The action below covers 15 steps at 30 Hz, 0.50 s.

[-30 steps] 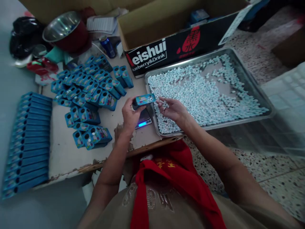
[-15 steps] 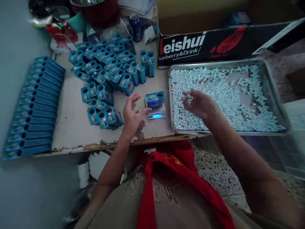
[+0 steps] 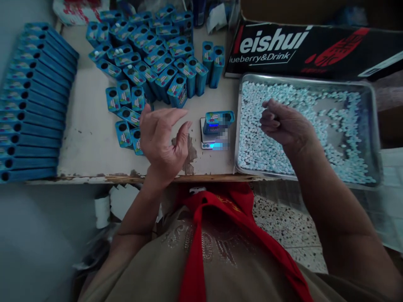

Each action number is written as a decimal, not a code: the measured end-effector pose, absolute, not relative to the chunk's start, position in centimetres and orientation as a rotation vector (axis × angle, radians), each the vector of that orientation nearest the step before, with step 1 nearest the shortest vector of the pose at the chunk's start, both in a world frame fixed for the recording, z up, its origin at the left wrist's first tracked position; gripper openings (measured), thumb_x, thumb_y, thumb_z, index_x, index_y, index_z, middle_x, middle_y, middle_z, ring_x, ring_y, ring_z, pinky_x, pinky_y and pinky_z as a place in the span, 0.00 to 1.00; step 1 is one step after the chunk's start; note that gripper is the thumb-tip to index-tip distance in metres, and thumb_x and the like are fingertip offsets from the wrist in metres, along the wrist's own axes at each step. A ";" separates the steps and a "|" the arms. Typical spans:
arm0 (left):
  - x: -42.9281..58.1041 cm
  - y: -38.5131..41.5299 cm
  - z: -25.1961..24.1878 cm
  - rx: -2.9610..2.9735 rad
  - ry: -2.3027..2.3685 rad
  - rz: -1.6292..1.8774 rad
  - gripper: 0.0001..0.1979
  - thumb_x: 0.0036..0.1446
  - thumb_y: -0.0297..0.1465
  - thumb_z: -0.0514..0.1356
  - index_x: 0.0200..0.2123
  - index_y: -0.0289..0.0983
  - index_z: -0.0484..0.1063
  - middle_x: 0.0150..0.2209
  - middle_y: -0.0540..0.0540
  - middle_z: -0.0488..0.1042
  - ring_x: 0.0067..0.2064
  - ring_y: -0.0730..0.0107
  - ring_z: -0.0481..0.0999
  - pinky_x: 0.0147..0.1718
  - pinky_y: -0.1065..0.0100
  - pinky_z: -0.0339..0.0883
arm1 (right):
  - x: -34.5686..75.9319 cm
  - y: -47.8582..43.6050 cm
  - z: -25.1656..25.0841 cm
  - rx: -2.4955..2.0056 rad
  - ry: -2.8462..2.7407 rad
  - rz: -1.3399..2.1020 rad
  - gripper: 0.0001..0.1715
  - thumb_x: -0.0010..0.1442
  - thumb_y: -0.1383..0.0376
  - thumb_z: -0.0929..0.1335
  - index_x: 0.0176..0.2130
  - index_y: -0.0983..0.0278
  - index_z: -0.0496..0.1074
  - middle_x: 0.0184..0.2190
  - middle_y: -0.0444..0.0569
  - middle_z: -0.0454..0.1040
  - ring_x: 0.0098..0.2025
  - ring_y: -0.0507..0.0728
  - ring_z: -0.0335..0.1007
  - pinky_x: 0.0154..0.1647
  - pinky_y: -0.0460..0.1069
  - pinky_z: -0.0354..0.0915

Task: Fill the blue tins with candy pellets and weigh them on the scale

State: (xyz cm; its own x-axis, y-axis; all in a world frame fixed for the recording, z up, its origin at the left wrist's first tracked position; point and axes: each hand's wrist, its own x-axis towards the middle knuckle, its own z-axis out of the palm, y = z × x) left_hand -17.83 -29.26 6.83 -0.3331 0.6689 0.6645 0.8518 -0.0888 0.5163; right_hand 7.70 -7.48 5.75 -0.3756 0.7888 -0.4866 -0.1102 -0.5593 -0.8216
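Observation:
My left hand (image 3: 163, 140) hovers over the table, its fingers and thumb apart with nothing between them. To its right, a small blue box (image 3: 211, 119) with an open top stands on a little digital scale (image 3: 206, 145) with a lit display. My right hand (image 3: 285, 123) is above a metal tray (image 3: 373, 138), fingers curled in; whatever they hold is hidden. Pale blue and white tablets (image 3: 256, 138) cover most of the tray. Several more blue boxes (image 3: 162, 63), with round holes in their tops, stand grouped beyond my left hand.
A long row of blue boxes (image 3: 34, 105) lines the table's left end. Two boxes (image 3: 213, 63) stand apart near a black carton (image 3: 270, 46) behind the tray. A crumpled white paper (image 3: 217, 19) lies at the back. The worn wooden table edge (image 3: 201, 178) runs before me.
My left hand has drawn back leftward from the scale. My right hand's fingers, loosely curled palm up before, are now closed and turned over. The camera view has shifted.

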 end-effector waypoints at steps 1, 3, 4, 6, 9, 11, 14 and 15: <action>-17.9 -29.2 6.8 -1.673 -1.982 -1.364 0.12 0.80 0.45 0.57 0.56 0.50 0.77 0.52 0.47 0.85 0.61 0.57 0.82 0.79 0.41 0.59 | 7.6 -7.4 5.7 -1.257 -0.958 1.967 0.15 0.77 0.70 0.71 0.35 0.62 0.74 0.22 0.38 0.61 0.20 0.46 0.47 0.21 0.44 0.42; -17.8 -29.1 6.7 -1.666 -2.026 -1.325 0.13 0.80 0.45 0.55 0.57 0.49 0.76 0.53 0.46 0.84 0.62 0.57 0.82 0.80 0.40 0.57 | 7.4 -7.1 5.5 -1.286 -0.928 1.934 0.14 0.73 0.74 0.71 0.34 0.62 0.75 0.24 0.41 0.66 0.22 0.47 0.52 0.22 0.44 0.46; -17.8 -28.9 6.6 -1.681 -2.062 -1.317 0.14 0.81 0.45 0.54 0.58 0.50 0.76 0.55 0.46 0.84 0.65 0.56 0.80 0.81 0.41 0.54 | 7.4 -6.9 5.4 -1.301 -0.905 1.924 0.13 0.72 0.76 0.70 0.35 0.63 0.76 0.25 0.43 0.69 0.23 0.47 0.54 0.23 0.44 0.49; -17.6 -28.4 6.1 -1.725 -2.127 -1.311 0.16 0.80 0.46 0.53 0.60 0.51 0.75 0.58 0.45 0.82 0.70 0.55 0.76 0.82 0.43 0.50 | 7.5 -6.6 5.2 -1.318 -0.873 1.924 0.14 0.69 0.78 0.68 0.37 0.64 0.79 0.27 0.45 0.72 0.25 0.47 0.57 0.25 0.45 0.53; -17.2 -27.3 5.5 -1.736 -2.127 -1.317 0.16 0.80 0.47 0.55 0.62 0.51 0.73 0.59 0.46 0.81 0.70 0.54 0.75 0.82 0.43 0.50 | 7.8 -6.4 5.1 -1.294 -0.887 1.938 0.17 0.67 0.80 0.65 0.38 0.64 0.80 0.28 0.45 0.72 0.24 0.47 0.57 0.24 0.44 0.53; -16.9 -26.6 5.4 -1.742 -2.046 -1.306 0.16 0.79 0.45 0.58 0.63 0.49 0.72 0.59 0.45 0.81 0.67 0.53 0.77 0.80 0.43 0.53 | 8.0 -6.2 5.1 -1.258 -0.914 1.951 0.16 0.67 0.79 0.66 0.38 0.65 0.81 0.28 0.46 0.72 0.24 0.46 0.58 0.22 0.43 0.52; -16.3 -26.1 6.3 -1.771 -1.893 -1.259 0.18 0.77 0.41 0.63 0.64 0.47 0.69 0.59 0.42 0.81 0.64 0.52 0.79 0.74 0.45 0.63 | 8.5 -5.8 4.9 -1.240 -0.983 1.964 0.14 0.67 0.77 0.67 0.39 0.65 0.82 0.29 0.48 0.74 0.24 0.47 0.59 0.23 0.42 0.53; -16.1 -25.9 6.7 -1.781 -1.874 -1.244 0.19 0.76 0.40 0.65 0.65 0.46 0.69 0.59 0.41 0.81 0.63 0.52 0.79 0.72 0.45 0.66 | 8.8 -5.6 4.8 -1.233 -1.036 1.950 0.14 0.66 0.77 0.68 0.40 0.64 0.82 0.29 0.48 0.74 0.25 0.47 0.61 0.24 0.43 0.55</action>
